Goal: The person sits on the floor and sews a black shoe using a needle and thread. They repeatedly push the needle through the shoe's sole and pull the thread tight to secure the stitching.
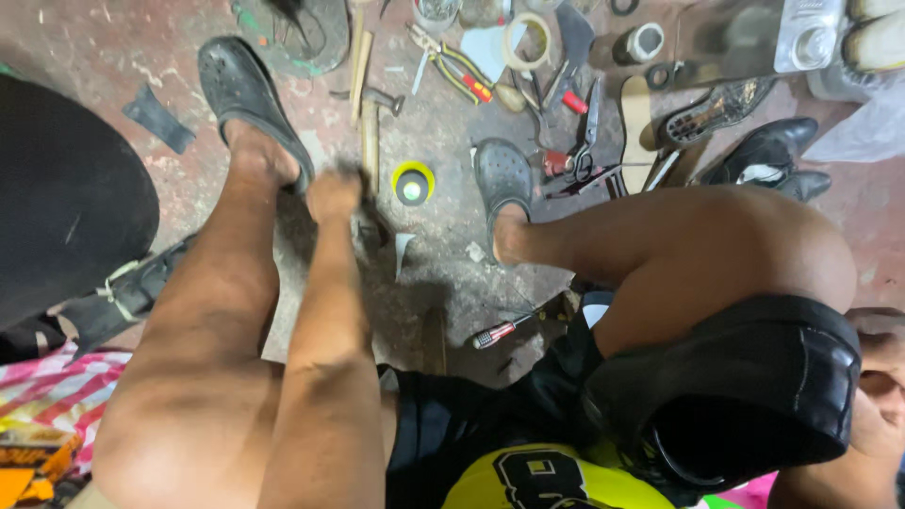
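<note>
The left arm stretches straight down between the knees, its left hand [334, 196] blurred and closed low. The right hand [879, 396] curls at the frame's right edge.

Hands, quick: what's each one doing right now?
Left hand: reaching down to the floor, closed, blurred; what it grips cannot be told.
Right hand: at the frame edge, holding the black shoe on the knee.
</note>
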